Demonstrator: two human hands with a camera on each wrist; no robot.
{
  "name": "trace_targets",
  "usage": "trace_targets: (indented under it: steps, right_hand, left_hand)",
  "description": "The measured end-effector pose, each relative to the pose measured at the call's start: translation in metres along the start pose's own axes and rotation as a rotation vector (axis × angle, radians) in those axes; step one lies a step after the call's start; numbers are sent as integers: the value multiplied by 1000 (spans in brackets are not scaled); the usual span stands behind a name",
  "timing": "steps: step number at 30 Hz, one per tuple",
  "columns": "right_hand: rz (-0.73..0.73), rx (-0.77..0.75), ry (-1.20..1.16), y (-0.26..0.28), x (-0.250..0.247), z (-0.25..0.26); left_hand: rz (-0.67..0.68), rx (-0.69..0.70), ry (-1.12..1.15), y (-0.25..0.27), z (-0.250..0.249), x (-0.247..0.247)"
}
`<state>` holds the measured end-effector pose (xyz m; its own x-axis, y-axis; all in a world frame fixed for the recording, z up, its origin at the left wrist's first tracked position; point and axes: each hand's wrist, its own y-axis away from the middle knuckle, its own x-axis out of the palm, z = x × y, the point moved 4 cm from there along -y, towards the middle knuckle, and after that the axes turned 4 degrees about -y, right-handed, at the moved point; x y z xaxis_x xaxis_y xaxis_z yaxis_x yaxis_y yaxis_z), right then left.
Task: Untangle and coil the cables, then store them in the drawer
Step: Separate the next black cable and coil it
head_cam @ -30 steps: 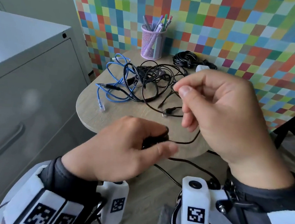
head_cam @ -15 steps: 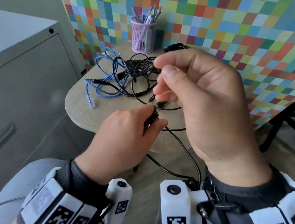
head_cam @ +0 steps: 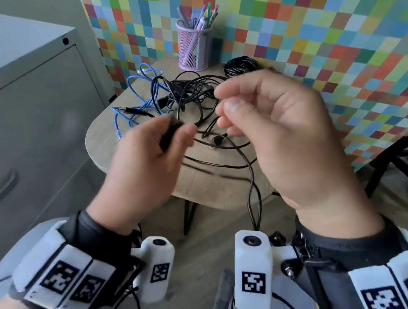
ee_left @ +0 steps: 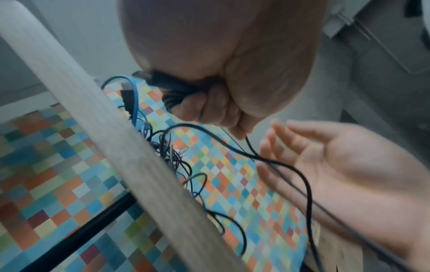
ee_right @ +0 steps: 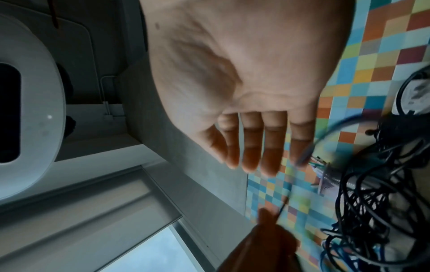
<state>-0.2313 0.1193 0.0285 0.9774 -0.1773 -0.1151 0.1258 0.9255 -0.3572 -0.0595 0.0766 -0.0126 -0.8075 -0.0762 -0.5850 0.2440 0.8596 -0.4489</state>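
My left hand [head_cam: 175, 132] grips a small black coiled cable bundle [head_cam: 168, 136] above the round table's near side; in the left wrist view its fingers [ee_left: 209, 106] curl round the bundle [ee_left: 172, 92] and its plug end. From it a loose black strand [head_cam: 252, 183] trails past my right hand [head_cam: 221, 111]. That hand hovers to the right with its fingers relaxed and straight [ee_right: 246, 147]; the strand crosses its open palm [ee_left: 337, 165]. A tangle of black cables [head_cam: 191, 91] and a blue cable [head_cam: 149, 95] lie on the table.
The wooden table [head_cam: 104, 150] stands against a coloured checkered wall. At its back are a pink mesh pen cup [head_cam: 195, 47] and a coiled black cable [head_cam: 240, 65]. A grey cabinet with drawer fronts [head_cam: 27, 126] is on the left, black chair legs [head_cam: 395, 156] on the right.
My right hand's pinch on the black strand has loosened into open fingers. My left hand has risen from the table's front edge with the coiled bundle.
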Motion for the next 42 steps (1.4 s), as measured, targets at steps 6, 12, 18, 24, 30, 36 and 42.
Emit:
trace_targets:
  steps: [6,12,18,24,30,36,42]
  right_hand:
    - [242,188,282,9,14,-18]
    - [136,100,99,2,4,-18]
    - [137,211,-282,3,-2,-14]
    - [135,171,19,3,5,-20]
    - [398,130,536,14,41,-21]
    - [484,71,870,26,58,-10]
    - [476,75,891,26,58,-9]
  left_hand:
    - [-84,-115,260,-5,11,-15]
    - [48,-55,302,-6,8,-23]
    - [598,-192,651,6,8,-9]
    - [555,-120,1207,3,-9,-23]
    - [169,-141,1293,-4,-14,-24]
    - [10,-188,1355,0,-16,-17]
    - [79,-161,1338,1,-27,-24]
